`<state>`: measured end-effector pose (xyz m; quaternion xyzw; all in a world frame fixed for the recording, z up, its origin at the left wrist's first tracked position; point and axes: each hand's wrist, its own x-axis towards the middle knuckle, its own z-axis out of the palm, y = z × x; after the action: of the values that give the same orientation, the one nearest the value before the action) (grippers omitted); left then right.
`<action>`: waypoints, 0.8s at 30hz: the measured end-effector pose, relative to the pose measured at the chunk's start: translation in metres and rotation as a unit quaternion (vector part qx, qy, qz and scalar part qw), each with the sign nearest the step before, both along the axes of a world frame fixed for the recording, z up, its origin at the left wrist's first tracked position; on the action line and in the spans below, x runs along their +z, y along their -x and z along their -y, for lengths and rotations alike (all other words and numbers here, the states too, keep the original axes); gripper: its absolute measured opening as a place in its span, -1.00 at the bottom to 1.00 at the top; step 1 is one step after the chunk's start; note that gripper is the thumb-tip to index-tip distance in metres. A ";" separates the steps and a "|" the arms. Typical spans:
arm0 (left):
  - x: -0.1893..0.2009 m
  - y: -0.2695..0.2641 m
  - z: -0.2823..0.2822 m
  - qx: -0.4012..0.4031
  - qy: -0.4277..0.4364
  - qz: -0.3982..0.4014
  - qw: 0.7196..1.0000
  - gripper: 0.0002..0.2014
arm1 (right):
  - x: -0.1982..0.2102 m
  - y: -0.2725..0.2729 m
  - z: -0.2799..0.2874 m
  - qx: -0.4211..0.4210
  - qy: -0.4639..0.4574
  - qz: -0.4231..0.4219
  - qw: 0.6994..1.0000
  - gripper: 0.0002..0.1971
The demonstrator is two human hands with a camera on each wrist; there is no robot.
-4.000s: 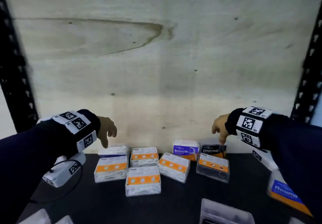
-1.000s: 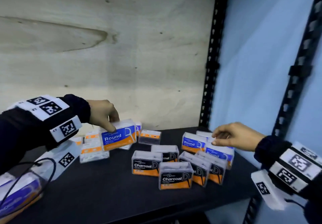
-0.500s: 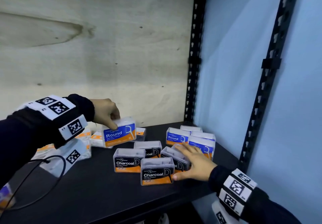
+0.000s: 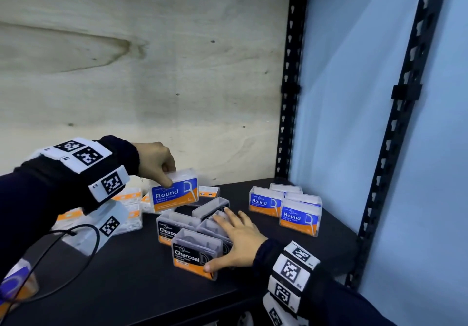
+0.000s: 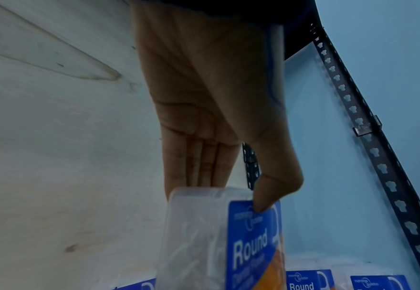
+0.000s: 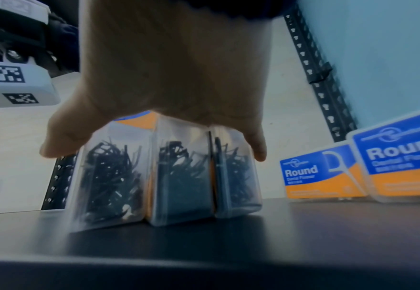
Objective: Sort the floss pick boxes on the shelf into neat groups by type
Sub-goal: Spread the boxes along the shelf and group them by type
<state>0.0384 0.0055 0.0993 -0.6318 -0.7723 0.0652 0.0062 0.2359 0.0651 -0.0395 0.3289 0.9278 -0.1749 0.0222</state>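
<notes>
My left hand (image 4: 158,167) pinches a blue and orange Round floss box (image 4: 174,194) from above and holds it over the shelf; the left wrist view shows the thumb (image 5: 268,196) on its label and the box (image 5: 219,239) hanging below. My right hand (image 4: 235,239) lies flat with straight fingers on a cluster of Charcoal boxes (image 4: 195,252), thumb at the front box's corner. From the right wrist, the palm (image 6: 174,78) covers three clear boxes of black picks (image 6: 164,176). A group of Round boxes (image 4: 286,209) stands at the right.
White and orange boxes (image 4: 126,206) lie at the left behind my left wrist. The black shelf (image 4: 126,287) has a front edge near me. A plywood back wall (image 4: 152,72) and black uprights (image 4: 288,85) bound the space. More Round boxes (image 6: 328,172) stand beside the right hand.
My right hand came down from the Round group onto the Charcoal boxes and has pushed them closer together. The left hand still holds the Round box, slightly farther right.
</notes>
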 end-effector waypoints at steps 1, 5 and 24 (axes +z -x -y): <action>0.000 0.000 0.000 0.001 0.000 0.001 1.000 -0.67 | -0.001 0.004 0.002 0.001 0.000 0.000 1.000 0.07; 0.002 -0.002 -0.002 0.001 0.000 0.005 1.000 -0.67 | -0.003 0.017 0.007 0.006 0.003 -0.001 1.000 0.08; 0.007 -0.053 -0.041 -0.051 0.001 -0.007 0.999 -0.67 | -0.033 -0.065 -0.030 -0.102 -0.016 -0.058 0.993 0.25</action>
<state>0.0912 0.0463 0.1063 -0.6697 -0.7392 0.0699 0.0145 0.3007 0.0952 -0.0723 0.4113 0.8918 -0.1803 -0.0551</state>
